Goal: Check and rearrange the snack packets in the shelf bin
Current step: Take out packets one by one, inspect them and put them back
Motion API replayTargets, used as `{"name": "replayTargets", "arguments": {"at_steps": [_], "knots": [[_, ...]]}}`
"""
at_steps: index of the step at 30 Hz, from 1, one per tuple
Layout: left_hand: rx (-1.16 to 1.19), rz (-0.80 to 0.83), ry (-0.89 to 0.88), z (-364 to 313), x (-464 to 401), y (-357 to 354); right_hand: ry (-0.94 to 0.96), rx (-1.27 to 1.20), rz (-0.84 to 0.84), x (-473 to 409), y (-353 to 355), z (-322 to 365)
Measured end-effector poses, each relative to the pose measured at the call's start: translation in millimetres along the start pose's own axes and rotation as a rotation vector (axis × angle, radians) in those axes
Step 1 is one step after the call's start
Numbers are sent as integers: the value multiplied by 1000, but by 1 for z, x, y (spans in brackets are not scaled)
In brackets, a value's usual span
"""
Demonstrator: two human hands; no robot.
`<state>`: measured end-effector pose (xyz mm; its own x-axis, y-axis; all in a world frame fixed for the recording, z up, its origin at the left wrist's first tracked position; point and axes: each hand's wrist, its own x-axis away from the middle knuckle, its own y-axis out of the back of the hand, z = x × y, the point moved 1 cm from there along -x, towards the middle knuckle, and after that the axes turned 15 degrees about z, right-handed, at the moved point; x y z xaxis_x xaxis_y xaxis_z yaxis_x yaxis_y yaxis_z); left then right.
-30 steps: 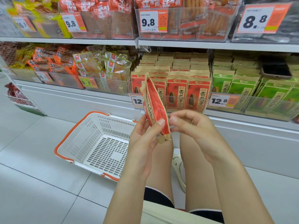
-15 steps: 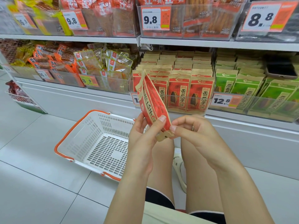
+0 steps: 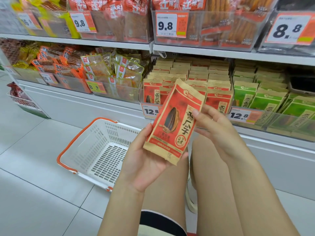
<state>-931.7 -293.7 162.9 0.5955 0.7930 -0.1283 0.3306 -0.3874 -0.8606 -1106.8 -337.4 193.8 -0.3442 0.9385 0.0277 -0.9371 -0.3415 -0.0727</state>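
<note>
Red-and-kraft paper sunflower-seed packet (image 3: 173,123) sits face-up between both hands, in front of the clear shelf bin (image 3: 187,92) — left hand (image 3: 146,160) cradles its base, right hand (image 3: 213,126) pinches its edge. A loose grip could drop it into the white plastic basket (image 3: 95,147).

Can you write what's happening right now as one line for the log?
phase: checking | left hand: holds red seed packet, front up | right hand: pinches packet's right edge | basket: on floor
</note>
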Motion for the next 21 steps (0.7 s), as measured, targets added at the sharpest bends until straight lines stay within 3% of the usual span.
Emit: {"name": "replayTargets", "arguments": {"at_steps": [5, 8, 11, 18, 21], "knots": [[-15, -128, 63, -19, -12, 13, -17, -94, 12, -37, 9, 13], [-434, -301, 88, -46, -20, 19, 14, -82, -46, -60, 10, 24], [-913, -369, 57, -79, -34, 16, 123, -31, -80, -85, 4, 37], [-1394, -438, -173, -149, -87, 27, 321, 213, -72, -148, -22, 67], [-1452, -467, -182, -175, -103, 41, 331, 356, -69, -176, -25, 72]]}}
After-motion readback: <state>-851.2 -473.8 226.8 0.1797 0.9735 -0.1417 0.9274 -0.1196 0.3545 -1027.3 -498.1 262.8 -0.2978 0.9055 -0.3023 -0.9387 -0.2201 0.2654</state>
